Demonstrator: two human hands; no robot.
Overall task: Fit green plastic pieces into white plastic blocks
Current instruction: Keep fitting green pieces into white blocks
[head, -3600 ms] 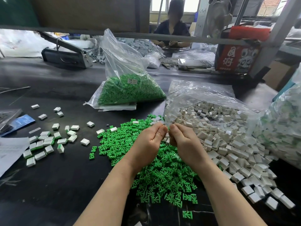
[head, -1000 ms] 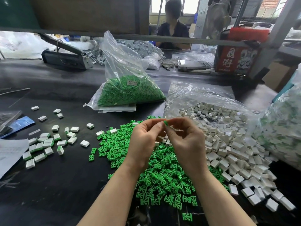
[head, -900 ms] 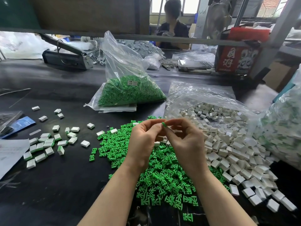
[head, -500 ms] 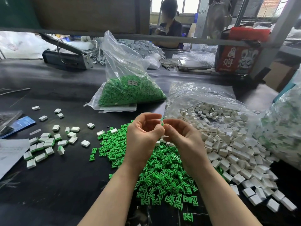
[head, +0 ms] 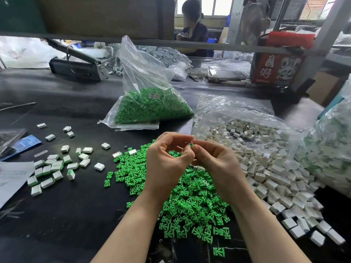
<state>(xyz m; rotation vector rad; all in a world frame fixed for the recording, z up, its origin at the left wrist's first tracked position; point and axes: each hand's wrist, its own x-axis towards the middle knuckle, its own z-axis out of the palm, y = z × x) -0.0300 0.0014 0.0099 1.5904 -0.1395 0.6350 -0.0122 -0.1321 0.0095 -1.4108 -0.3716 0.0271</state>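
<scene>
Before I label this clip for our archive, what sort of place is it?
Probably a small factory assembly bench: bulk bags of green pieces and white blocks lie on a black worktable, and another worker sits at the station beyond.

The dark counter (head: 62, 215) looks matt and faintly scuffed, and on it, at lower centre, lies a heap of bright green moulded plastic pieces (head: 190, 204) with a smooth, slightly glossy finish. The small white plastic blocks (head: 269, 168) at right look smooth and duller, spilling from a thin clear plastic bag (head: 235, 112) that is crinkled and shiny. A white paper sheet (head: 11, 177) at the left edge looks matt.
</scene>
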